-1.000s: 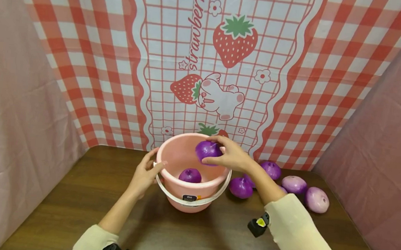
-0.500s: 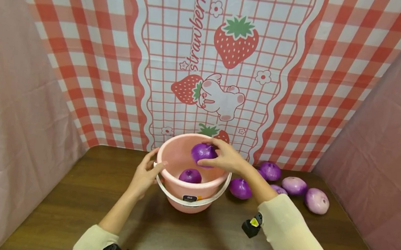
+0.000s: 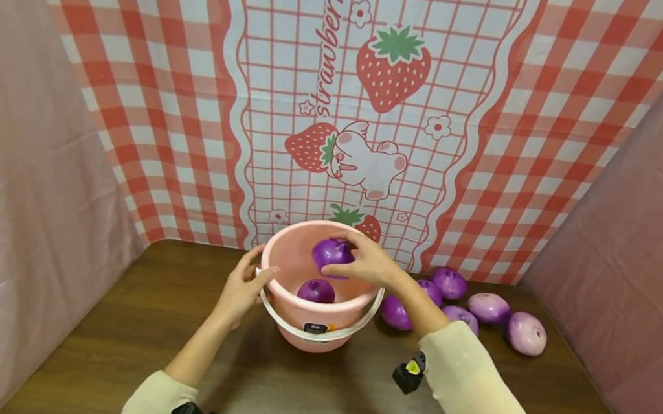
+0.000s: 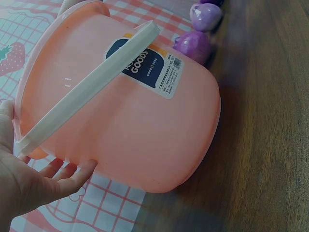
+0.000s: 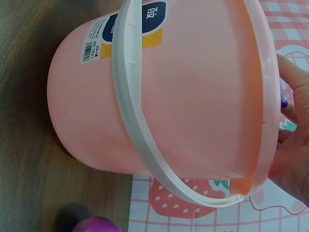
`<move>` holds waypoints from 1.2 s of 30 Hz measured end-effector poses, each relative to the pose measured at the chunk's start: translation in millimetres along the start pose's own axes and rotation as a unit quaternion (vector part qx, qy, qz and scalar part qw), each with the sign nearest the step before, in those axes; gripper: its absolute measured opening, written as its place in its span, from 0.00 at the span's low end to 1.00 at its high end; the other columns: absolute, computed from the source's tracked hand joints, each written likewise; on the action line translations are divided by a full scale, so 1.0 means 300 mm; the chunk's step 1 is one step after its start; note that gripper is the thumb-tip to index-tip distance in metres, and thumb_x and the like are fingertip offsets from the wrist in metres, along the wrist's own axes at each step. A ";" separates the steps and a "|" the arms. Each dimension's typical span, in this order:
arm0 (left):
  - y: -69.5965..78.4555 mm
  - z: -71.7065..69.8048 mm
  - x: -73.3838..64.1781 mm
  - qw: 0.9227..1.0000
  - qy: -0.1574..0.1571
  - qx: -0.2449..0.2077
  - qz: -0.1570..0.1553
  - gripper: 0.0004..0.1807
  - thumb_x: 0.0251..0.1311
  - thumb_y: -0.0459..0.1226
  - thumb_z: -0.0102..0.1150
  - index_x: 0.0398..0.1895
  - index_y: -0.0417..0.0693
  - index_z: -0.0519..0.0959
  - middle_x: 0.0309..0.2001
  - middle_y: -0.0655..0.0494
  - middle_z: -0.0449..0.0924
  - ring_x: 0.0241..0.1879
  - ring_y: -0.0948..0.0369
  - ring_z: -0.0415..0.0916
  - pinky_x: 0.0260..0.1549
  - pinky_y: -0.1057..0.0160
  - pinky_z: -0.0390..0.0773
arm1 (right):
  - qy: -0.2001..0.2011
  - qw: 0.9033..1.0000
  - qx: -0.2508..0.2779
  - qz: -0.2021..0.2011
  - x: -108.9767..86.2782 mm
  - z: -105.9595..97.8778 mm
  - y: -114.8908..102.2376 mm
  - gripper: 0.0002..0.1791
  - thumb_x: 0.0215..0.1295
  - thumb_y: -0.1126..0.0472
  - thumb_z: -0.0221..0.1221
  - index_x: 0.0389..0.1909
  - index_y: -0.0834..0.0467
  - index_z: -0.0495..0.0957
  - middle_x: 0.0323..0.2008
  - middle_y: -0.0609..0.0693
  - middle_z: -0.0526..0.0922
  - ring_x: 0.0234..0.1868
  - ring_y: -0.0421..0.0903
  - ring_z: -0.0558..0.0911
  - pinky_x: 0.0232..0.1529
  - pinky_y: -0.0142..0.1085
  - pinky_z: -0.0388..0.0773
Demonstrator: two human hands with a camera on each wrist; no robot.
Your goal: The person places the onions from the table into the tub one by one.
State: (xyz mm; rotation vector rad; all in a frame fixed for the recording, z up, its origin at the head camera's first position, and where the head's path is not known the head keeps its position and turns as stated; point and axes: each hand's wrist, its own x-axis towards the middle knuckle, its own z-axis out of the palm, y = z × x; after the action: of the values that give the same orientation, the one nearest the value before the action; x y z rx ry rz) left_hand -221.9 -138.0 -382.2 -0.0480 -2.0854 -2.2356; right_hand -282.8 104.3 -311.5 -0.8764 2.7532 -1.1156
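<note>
A pink bucket [image 3: 311,319] with a white handle [image 3: 351,331] stands upright on the wooden table. My left hand [image 3: 241,289] grips its left rim, thumb over the edge and fingers against the outer wall. In the left wrist view, those fingers [image 4: 72,179] lie along the bucket's side below the handle. My right hand [image 3: 365,260] holds a purple onion [image 3: 330,254] by its side, within the bucket's mouth. Beneath it, another purple onion [image 3: 316,291] lies inside the bucket. From the right wrist view, the bucket wall hides most of the held onion.
Right of the bucket lies a group of several onions: dark purple ones [image 3: 449,283] near my forearm and paler ones [image 3: 525,333] farther right. A red-and-white checked cloth [image 3: 180,123] hangs behind the table [image 3: 139,348], with pink drapes [image 3: 31,164] on both sides.
My right hand has moved slightly left and down with the onion, farther over the bucket's middle. More of the onions behind my right forearm now show. The left hand keeps its place.
</note>
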 end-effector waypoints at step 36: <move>0.001 -0.001 0.001 1.000 0.001 0.005 0.001 0.32 0.62 0.36 0.55 0.69 0.55 0.59 0.49 0.35 0.71 0.32 0.65 0.77 0.32 0.60 0.85 | 0.016 0.999 -0.018 -0.021 0.029 0.027 0.013 0.35 0.49 0.52 0.69 0.60 0.57 0.71 0.59 0.52 0.74 0.61 0.55 0.71 0.64 0.48 0.69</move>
State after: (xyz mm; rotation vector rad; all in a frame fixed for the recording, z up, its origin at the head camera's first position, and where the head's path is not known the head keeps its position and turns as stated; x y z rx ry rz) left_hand -222.2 -138.4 -382.0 -0.0480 -2.0951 -2.2236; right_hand -290.1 97.0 -318.7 -0.9326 2.8020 -1.1001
